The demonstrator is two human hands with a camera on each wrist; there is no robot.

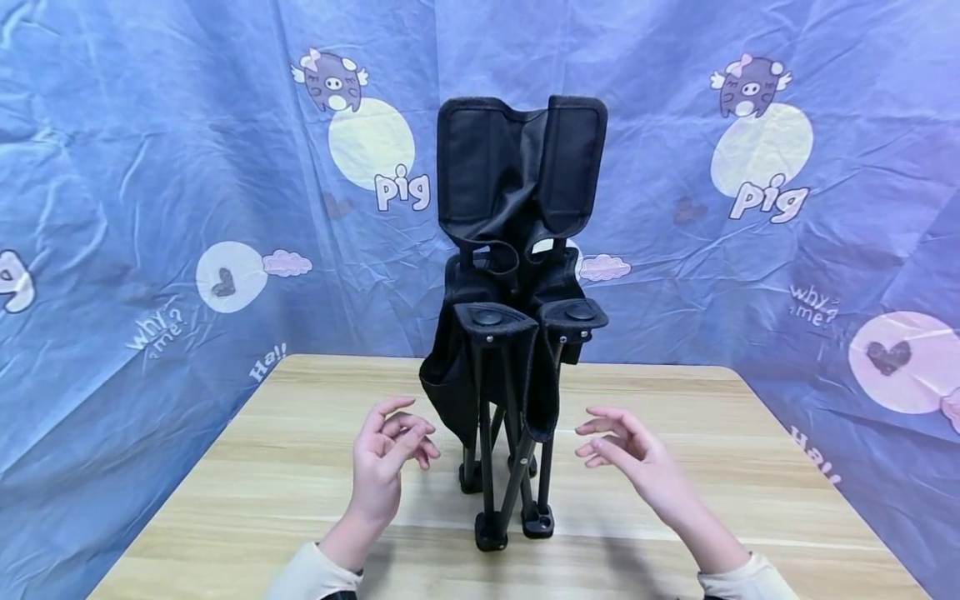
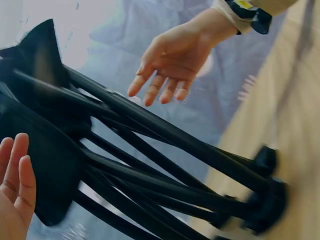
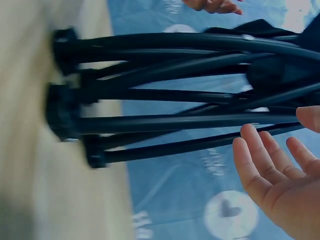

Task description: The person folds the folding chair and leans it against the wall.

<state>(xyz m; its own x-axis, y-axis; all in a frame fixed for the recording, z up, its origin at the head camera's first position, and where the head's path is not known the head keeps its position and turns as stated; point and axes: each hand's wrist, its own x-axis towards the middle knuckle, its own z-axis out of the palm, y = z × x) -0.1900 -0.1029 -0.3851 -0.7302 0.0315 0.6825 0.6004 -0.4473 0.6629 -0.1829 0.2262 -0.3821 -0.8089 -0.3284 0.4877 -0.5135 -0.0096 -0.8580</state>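
The chair (image 1: pixel 517 317) stands folded and upright on the table (image 1: pixel 262 467), near the middle and toward the back edge, in front of the backdrop (image 1: pixel 150 167). It stands by itself: its legs are gathered into a tight bundle and the feet (image 1: pixel 491 529) rest close together on the wood, so the narrow base carries the whole frame without support from either hand.

The frame consists of thin black tubes that cross one another below the seat. Black fabric hangs slack between them, and the back panel rises above in two padded lobes with a fold between. Two flat black caps (image 1: pixel 487 318) top the front posts. In the wrist views the tubes run side by side and end in blocky black plastic feet.

The left hand (image 1: pixel 390 454) is held just beside the chair on its left, palm inward, fingers loosely curled and gripping nothing. The right hand (image 1: pixel 626 454) mirrors it on the other side, fingers extended and relaxed, also empty. Neither hand touches the frame or fabric; a clear gap shows on each side. This flanking position suits steadying the chair should it tip, judging by the narrow footing

The backdrop is blue cloth printed with pigs, hearts and words
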